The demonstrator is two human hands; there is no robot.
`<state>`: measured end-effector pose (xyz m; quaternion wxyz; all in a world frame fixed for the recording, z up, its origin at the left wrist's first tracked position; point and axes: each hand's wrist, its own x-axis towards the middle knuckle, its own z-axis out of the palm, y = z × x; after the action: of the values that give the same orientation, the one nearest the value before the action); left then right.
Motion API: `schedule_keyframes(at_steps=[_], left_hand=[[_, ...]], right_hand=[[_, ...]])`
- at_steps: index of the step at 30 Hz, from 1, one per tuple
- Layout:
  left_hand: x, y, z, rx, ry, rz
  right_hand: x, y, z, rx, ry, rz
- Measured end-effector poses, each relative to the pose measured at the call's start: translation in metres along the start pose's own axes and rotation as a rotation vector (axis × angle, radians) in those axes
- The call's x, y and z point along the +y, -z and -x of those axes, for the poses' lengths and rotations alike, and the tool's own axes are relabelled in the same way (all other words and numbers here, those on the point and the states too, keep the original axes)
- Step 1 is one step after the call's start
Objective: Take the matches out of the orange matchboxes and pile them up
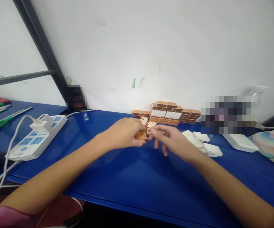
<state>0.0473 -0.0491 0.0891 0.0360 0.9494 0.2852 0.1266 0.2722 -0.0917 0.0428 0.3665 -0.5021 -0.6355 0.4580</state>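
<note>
My left hand [128, 131] is closed around an orange-brown matchbox [141, 135], its palm hiding most of the box. Just beyond the box, a pile of loose matches [148, 123] with pale sticks and red heads lies on the blue table [127, 171]. My right hand [169, 139] is at the near right side of this pile. Its thumb and forefinger come together at the matches, while the other fingers hang loosely below. How many matches are between the fingertips is too small to make out.
Stacked matchboxes [166, 112] stand against the wall. Several white inner trays [202, 142] lie right of my right hand, near a white box-like device [240, 142]. A power strip [38, 137] with cables sits at left, green-handled rods [6, 120] further left.
</note>
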Motion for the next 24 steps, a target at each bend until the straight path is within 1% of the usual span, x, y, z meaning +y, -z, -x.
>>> schedule_keyframes(at_steps=[2, 3, 5, 8, 13, 14, 17, 18, 19, 20, 22, 23, 24], left_hand=[[0.005, -0.015, 0.001, 0.000, 0.009, 0.004], [0.005, -0.021, 0.003, 0.015, 0.013, 0.016], [0.000, -0.032, 0.007, 0.071, 0.031, 0.029], [-0.011, -0.043, 0.011, 0.175, 0.085, 0.036], [-0.021, -0.053, 0.011, 0.216, 0.122, 0.168], [-0.021, -0.054, 0.011, 0.231, 0.136, 0.183], [-0.020, -0.056, 0.010, 0.314, 0.201, 0.162], [-0.019, -0.057, 0.010, 0.343, 0.220, 0.148], [-0.019, -0.059, 0.010, 0.367, 0.227, 0.137], [-0.018, -0.060, 0.011, 0.383, 0.223, 0.128], [-0.018, -0.063, 0.012, 0.392, 0.193, 0.121], [-0.018, -0.064, 0.012, 0.387, 0.178, 0.118], [-0.018, -0.065, 0.012, 0.382, 0.166, 0.114]], right_hand=[[0.001, -0.017, 0.003, 0.010, -0.044, -0.108], [0.002, -0.023, 0.004, 0.031, -0.061, -0.137], [0.007, -0.026, 0.003, 0.090, -0.079, -0.168], [0.015, -0.021, 0.000, 0.184, -0.067, -0.157], [0.023, -0.010, -0.005, 0.240, -0.039, -0.093], [0.023, -0.009, -0.006, 0.286, -0.025, -0.096], [0.020, -0.012, -0.005, 0.493, 0.036, -0.165], [0.018, -0.014, -0.003, 0.529, 0.038, -0.202], [0.017, -0.016, -0.002, 0.510, 0.018, -0.237], [0.016, -0.019, 0.000, 0.441, -0.022, -0.267], [0.014, -0.024, 0.003, 0.258, -0.111, -0.292], [0.013, -0.025, 0.004, 0.205, -0.138, -0.291], [0.013, -0.026, 0.004, 0.207, -0.143, -0.289]])
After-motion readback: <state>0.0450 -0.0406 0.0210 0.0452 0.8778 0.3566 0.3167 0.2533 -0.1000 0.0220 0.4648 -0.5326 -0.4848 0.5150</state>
